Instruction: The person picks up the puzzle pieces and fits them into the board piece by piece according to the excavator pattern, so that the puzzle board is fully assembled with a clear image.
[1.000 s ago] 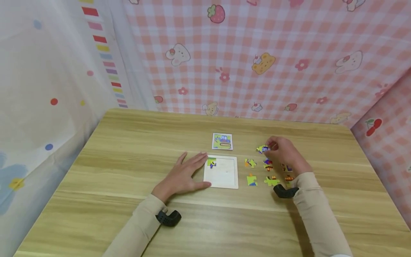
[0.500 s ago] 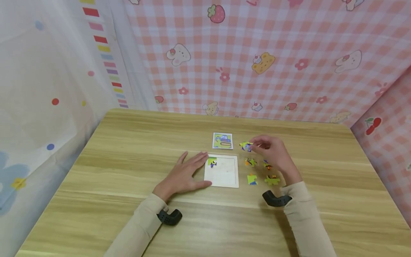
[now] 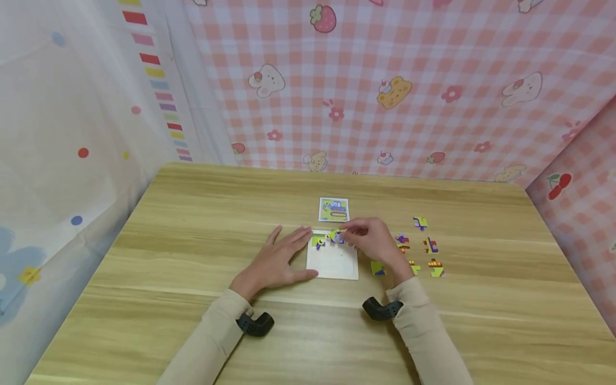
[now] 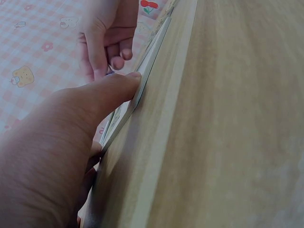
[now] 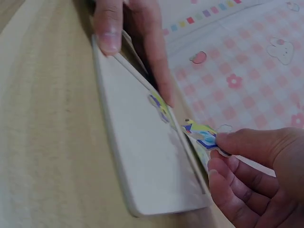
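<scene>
A green, blue and yellow puzzle piece (image 3: 335, 237) is hanging over the upper part of the white tray (image 3: 332, 267), near the centre of the frame; whether it is touching the tray, I cannot tell. The right hand (image 3: 373, 240) is pinching it by its right side between thumb and fingers, leaving the left side free, which seems to be serving the fitting well. Just to its left, a corner piece (image 3: 318, 240) is lying in the tray's upper-left corner, and good placing probably means lining up the two outlines before lowering the held one flat, then pressing rather than sliding. The left hand (image 3: 273, 266) is spreading wide, thumb and fingertips resting on the tray's left edge, apparently bracing it; that steadiness is worth keeping. Above the tray, the small picture card (image 3: 334, 209) is offering a guide for orientation. At the frame's right of centre, loose pieces (image 3: 431, 245) are waiting on the desk (image 3: 308, 337), with some partly hidden by the right wrist.
</scene>
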The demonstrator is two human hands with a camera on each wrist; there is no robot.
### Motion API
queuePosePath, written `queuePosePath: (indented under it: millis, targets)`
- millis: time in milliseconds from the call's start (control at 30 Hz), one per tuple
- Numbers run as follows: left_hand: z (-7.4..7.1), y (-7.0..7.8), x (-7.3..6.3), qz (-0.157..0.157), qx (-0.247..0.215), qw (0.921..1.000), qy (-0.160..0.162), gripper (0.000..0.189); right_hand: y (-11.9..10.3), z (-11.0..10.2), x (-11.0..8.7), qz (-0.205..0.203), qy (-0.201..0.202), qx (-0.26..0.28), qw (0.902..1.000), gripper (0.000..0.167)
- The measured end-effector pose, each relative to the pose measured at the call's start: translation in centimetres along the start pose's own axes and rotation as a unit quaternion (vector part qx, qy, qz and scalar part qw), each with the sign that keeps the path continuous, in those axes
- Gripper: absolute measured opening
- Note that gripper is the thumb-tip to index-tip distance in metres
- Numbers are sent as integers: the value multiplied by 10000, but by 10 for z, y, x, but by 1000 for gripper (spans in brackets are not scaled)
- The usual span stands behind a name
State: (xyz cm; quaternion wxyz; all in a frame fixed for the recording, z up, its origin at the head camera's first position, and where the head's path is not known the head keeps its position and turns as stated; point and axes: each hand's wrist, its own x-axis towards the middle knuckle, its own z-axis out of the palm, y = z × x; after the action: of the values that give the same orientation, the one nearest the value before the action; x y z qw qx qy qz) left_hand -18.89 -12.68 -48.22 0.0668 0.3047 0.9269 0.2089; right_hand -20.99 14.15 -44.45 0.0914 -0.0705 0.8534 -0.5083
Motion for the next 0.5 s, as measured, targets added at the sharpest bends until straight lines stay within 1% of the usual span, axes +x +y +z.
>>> queuePosePath:
  millis: [133, 333, 500]
  targets:
    - [0, 0, 0, -50, -12, 10000, -60, 100, 3, 8, 1, 109, -14, 55, 9999, 16]
    - [0, 0, 1, -53, -41, 9999, -82, 101, 3, 15, 1, -10, 4, 67, 10000, 15]
    - [-1, 1, 1, -24, -16, 10000, -53, 100, 3, 19, 3, -146, 87, -181, 9997, 13]
